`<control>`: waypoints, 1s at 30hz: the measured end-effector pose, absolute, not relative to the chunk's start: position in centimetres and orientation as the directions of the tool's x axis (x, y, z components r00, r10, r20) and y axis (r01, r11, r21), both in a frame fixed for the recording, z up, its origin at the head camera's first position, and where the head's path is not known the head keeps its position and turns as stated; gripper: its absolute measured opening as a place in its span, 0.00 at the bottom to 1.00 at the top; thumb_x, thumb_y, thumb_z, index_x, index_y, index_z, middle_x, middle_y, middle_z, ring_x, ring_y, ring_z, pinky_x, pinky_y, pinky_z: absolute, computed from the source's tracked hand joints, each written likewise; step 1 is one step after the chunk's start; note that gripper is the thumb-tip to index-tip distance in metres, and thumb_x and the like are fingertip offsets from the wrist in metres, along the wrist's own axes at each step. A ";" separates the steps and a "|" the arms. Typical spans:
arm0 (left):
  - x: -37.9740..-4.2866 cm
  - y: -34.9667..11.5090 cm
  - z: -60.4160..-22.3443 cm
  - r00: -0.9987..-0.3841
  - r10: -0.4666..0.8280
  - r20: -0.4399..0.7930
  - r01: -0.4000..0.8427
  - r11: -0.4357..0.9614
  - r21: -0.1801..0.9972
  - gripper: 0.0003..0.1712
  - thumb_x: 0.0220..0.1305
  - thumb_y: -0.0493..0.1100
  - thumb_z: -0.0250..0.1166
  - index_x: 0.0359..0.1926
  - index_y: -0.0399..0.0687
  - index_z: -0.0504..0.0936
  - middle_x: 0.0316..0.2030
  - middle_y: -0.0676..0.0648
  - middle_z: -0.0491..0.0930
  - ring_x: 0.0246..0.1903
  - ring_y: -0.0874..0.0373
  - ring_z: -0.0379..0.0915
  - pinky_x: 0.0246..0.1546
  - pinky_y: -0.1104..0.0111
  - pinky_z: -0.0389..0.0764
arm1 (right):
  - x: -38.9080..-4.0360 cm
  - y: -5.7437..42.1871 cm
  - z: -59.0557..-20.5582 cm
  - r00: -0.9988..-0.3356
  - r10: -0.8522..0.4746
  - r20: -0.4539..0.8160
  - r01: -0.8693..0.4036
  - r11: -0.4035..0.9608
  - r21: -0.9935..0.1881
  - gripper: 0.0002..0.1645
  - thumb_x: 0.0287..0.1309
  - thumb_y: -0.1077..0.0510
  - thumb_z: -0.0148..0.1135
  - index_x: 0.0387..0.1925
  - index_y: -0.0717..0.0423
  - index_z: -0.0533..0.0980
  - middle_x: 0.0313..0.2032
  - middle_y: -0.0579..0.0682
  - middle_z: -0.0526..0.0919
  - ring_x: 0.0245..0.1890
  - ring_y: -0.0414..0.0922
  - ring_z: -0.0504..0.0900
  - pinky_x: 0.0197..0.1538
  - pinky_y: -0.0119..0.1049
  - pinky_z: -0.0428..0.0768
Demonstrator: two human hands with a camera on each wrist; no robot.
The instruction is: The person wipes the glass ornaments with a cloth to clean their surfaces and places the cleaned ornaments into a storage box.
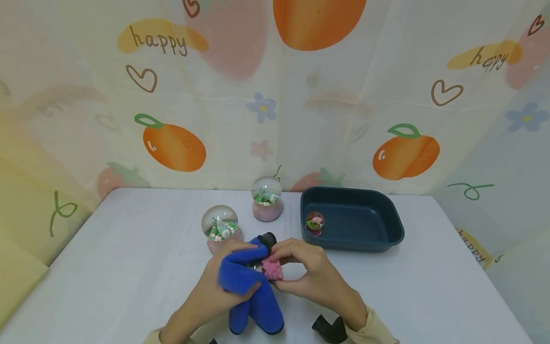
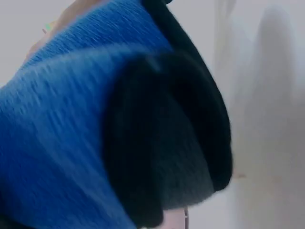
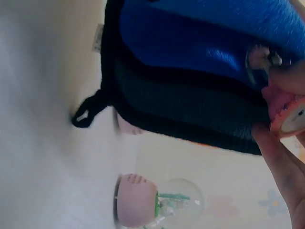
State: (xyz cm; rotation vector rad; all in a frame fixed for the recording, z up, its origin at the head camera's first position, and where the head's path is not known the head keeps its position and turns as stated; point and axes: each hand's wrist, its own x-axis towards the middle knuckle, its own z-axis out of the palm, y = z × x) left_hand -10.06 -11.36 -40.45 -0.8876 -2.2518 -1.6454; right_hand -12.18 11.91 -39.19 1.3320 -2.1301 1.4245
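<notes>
My left hand (image 1: 216, 284) grips a fluffy blue cloth (image 1: 264, 306) with dark edging, folded around the glass of a small snow globe (image 1: 273, 269). My right hand (image 1: 315, 267) pinches that globe's pink base between thumb and fingers. In the right wrist view the pink base (image 3: 279, 102) is tilted, its round underside partly showing, and the glass lies against the cloth (image 3: 181, 43). A hanging loop (image 3: 83, 114) sticks out from the cloth's corner. The cloth (image 2: 71, 133) fills most of the left wrist view and hides the globe there.
Just beyond my left hand stands a larger snow globe (image 1: 220, 227) with a pink base; another (image 1: 267, 200) stands farther back. To the right, a dark blue tray (image 1: 365, 243) holds a small globe (image 1: 315, 222) at its left end. A patterned curtain (image 1: 292, 143) hangs behind the white table.
</notes>
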 end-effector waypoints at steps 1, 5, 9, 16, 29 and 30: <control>-10.1 -11.3 -40.5 -0.794 0.338 0.506 0.586 0.202 0.785 0.34 0.50 0.33 0.75 0.59 0.49 0.74 0.52 0.48 0.80 0.53 0.62 0.76 0.54 0.69 0.78 | -12.1 11.8 -39.3 -0.546 -0.545 0.636 -0.802 0.121 -0.584 0.28 0.41 0.72 0.77 0.47 0.58 0.77 0.47 0.55 0.84 0.46 0.45 0.85 0.46 0.32 0.85; -10.0 -10.9 -40.6 -0.790 0.296 0.538 0.606 0.241 0.758 0.30 0.50 0.33 0.75 0.54 0.50 0.77 0.48 0.49 0.81 0.49 0.62 0.78 0.51 0.69 0.79 | -11.9 11.4 -39.5 -0.536 -0.543 0.646 -0.824 0.170 -0.541 0.28 0.40 0.71 0.78 0.45 0.58 0.77 0.46 0.55 0.83 0.45 0.44 0.85 0.46 0.29 0.84; -10.0 -10.8 -40.7 -0.776 0.260 0.574 0.628 0.246 0.738 0.23 0.52 0.30 0.72 0.48 0.49 0.80 0.43 0.49 0.83 0.46 0.62 0.79 0.50 0.70 0.79 | -11.8 11.2 -39.5 -0.508 -0.555 0.659 -0.848 0.191 -0.493 0.26 0.41 0.70 0.78 0.44 0.59 0.77 0.45 0.54 0.83 0.43 0.43 0.86 0.45 0.27 0.84; -9.8 -11.0 -40.6 -0.777 0.148 0.612 0.628 0.241 0.740 0.17 0.52 0.24 0.67 0.43 0.42 0.83 0.38 0.47 0.85 0.43 0.67 0.79 0.49 0.76 0.77 | -12.0 11.4 -39.3 -0.449 -0.587 0.674 -0.884 0.180 -0.432 0.27 0.41 0.67 0.80 0.45 0.56 0.79 0.47 0.51 0.85 0.48 0.43 0.85 0.55 0.30 0.81; -9.6 -11.4 -40.0 -0.864 0.097 0.494 0.503 0.177 0.846 0.21 0.53 0.26 0.67 0.51 0.35 0.80 0.46 0.64 0.83 0.46 0.70 0.79 0.50 0.77 0.77 | -12.1 11.9 -39.0 -0.561 -0.492 0.666 -0.771 0.017 -0.636 0.29 0.40 0.74 0.77 0.47 0.59 0.77 0.47 0.59 0.85 0.42 0.46 0.88 0.42 0.34 0.86; -9.6 -11.5 -40.1 -0.857 0.132 0.498 0.514 0.165 0.842 0.23 0.53 0.26 0.67 0.53 0.36 0.79 0.48 0.63 0.83 0.48 0.69 0.79 0.51 0.76 0.77 | -12.1 11.9 -39.0 -0.569 -0.482 0.666 -0.764 0.011 -0.645 0.30 0.40 0.74 0.77 0.48 0.60 0.77 0.46 0.60 0.85 0.40 0.46 0.88 0.41 0.34 0.86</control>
